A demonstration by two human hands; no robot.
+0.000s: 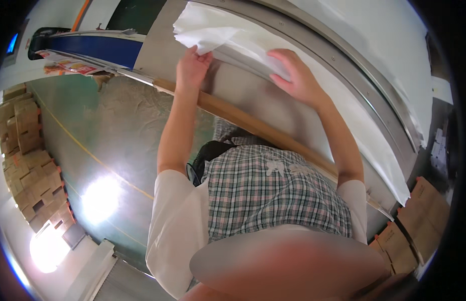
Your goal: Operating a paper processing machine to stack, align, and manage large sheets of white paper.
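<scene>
A long, thin white sheet (pixel 228 31) lies along a metal machine bed, its left end rumpled and lifted in folds. I cannot tell whether it is paper or film. My left hand (pixel 193 70) pinches the near edge of that raised end, fingers curled together. My right hand (pixel 299 78) is at the sheet's near edge farther right, thumb and fingers apart and curved. Whether its fingertips touch the sheet is unclear. Bare grey metal (pixel 243 83) shows between the hands and a brown strip (pixel 238 116) on the bed's near side.
A metal rail (pixel 333 57) with screws runs behind the sheet. To the left, a blue panel (pixel 100 50) adjoins the bed, with printed papers (pixel 72 62) beside it. Stacked cardboard boxes (pixel 27 145) line the far left. More cartons (pixel 424 210) stand at the right.
</scene>
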